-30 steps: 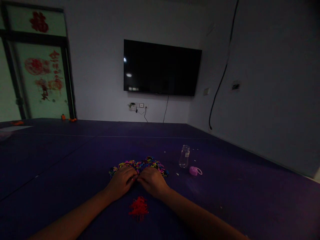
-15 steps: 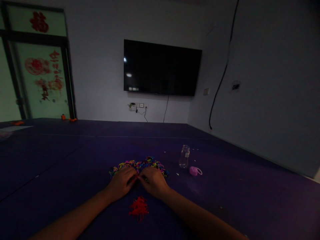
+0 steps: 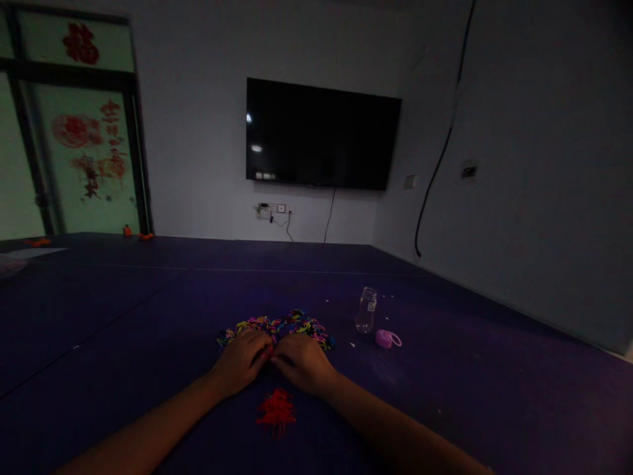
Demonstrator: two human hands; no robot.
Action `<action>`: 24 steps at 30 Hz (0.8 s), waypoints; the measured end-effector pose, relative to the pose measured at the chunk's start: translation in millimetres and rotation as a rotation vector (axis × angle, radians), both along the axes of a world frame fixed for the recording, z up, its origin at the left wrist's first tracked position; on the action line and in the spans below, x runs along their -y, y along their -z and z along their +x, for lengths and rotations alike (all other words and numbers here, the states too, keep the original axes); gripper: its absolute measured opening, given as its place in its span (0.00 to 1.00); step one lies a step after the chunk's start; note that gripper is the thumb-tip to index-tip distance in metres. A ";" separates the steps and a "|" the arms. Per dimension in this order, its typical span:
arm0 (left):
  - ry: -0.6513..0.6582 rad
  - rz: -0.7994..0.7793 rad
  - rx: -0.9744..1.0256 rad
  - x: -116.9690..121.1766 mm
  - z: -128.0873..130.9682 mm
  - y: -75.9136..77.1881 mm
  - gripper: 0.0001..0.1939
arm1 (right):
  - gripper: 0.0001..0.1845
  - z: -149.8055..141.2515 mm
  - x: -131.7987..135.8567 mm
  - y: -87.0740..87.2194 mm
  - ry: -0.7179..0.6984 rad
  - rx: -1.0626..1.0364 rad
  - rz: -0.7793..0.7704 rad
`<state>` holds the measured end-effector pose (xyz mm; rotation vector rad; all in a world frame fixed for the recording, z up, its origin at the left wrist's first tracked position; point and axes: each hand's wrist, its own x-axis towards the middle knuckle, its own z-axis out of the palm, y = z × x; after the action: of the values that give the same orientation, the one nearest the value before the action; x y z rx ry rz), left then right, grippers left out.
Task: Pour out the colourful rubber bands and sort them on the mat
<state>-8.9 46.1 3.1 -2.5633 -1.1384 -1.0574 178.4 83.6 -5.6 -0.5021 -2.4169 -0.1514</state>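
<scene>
On the purple surface lies a heap of multicoloured rubber bands, partly covered by my hands. My left hand rests at its near left side with thumb and fingers pinched together, and a bit of red, seemingly red rubber bands, shows at the fingertips. Close against it, my right hand is curled with thumb and fingers together at the near right side of the heap; whatever is in its pinch is hidden. Nearer to me, between my forearms, sits a small separate pile of red rubber bands.
A clear bottle stands uncapped to the right of the heap. Beside it lies a pink lid with a loop. Small white scraps dot the purple surface. A television hangs on the far wall.
Both hands stay at the heap, with only small finger movements; the right fingers draw in closer to the left fingertips. The view shifts very slightly.
</scene>
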 end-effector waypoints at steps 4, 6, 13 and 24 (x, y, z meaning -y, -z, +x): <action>-0.004 0.000 0.017 -1.4 -1.8 1.6 0.08 | 0.07 0.0 -0.9 1.2 -0.016 0.007 0.015; -0.005 0.007 0.034 -1.8 -2.6 2.0 0.09 | 0.07 -0.1 -0.7 0.8 -0.020 0.003 0.015; -0.007 0.004 0.092 -3.2 -4.1 4.7 0.07 | 0.09 0.2 2.1 -1.2 -0.052 -0.012 0.009; -0.044 -0.001 0.119 -2.8 -4.7 2.9 0.08 | 0.12 1.3 5.9 -5.3 -0.080 -0.017 0.002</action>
<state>-13.6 48.9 0.2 -2.4934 -1.2174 -1.2139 179.6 77.7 -0.2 -0.4037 -2.4156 -0.1144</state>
